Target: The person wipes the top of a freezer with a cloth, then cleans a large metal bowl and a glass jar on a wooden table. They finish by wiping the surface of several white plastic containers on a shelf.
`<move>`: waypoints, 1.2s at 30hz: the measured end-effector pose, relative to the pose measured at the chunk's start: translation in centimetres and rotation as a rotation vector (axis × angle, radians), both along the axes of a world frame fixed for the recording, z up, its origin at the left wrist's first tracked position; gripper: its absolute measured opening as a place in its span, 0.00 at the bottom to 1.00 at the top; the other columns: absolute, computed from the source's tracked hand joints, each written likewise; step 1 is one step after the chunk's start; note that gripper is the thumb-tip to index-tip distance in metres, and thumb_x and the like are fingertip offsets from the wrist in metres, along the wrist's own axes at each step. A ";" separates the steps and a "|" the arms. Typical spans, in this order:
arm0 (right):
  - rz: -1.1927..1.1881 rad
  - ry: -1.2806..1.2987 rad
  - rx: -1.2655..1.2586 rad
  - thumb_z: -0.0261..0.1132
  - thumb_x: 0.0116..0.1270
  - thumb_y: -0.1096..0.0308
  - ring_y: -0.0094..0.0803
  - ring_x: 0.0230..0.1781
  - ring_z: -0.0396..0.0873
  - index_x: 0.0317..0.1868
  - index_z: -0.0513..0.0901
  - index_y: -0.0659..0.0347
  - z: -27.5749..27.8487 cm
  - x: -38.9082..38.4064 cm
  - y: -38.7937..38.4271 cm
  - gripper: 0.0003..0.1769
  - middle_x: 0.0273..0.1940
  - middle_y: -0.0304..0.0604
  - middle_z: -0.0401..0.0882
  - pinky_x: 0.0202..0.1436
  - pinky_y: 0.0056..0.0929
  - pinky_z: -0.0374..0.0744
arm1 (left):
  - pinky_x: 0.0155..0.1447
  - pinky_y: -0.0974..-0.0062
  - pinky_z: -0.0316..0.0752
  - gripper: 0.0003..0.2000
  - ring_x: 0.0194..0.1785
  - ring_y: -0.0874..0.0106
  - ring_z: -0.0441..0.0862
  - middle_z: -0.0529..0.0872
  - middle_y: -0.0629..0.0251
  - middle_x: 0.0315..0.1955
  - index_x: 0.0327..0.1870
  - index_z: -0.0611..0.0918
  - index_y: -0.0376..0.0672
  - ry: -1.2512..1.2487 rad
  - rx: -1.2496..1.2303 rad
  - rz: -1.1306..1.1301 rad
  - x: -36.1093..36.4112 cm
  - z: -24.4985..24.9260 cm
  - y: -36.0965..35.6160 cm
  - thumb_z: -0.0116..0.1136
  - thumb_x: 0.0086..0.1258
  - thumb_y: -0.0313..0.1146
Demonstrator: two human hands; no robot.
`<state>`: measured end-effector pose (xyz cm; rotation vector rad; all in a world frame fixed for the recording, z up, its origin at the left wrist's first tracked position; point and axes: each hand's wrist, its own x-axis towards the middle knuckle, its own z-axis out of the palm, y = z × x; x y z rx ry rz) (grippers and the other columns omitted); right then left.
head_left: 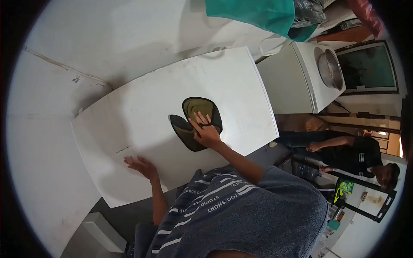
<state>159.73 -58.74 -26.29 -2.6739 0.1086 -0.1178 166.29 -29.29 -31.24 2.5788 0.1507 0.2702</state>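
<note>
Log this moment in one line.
right hand: fingers spread on black-edged olive fabric piece | left hand: open, off the fabric | support: white table | background: another person

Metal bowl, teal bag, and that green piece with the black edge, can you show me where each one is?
Metal bowl (332,71): head view, on its inside.
Teal bag (254,15): head view, on its broad side.
Green piece (199,105): head view, on its upper part.
</note>
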 end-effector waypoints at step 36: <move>0.086 -0.138 0.059 0.59 0.57 0.61 0.40 0.73 0.44 0.66 0.64 0.50 -1.4 -2.3 -7.6 0.34 0.70 0.46 0.51 0.72 0.47 0.48 | 0.68 0.38 0.36 0.23 0.73 0.44 0.37 0.48 0.43 0.69 0.62 0.61 0.33 -0.060 0.185 0.133 -3.8 0.1 -4.9 0.42 0.74 0.40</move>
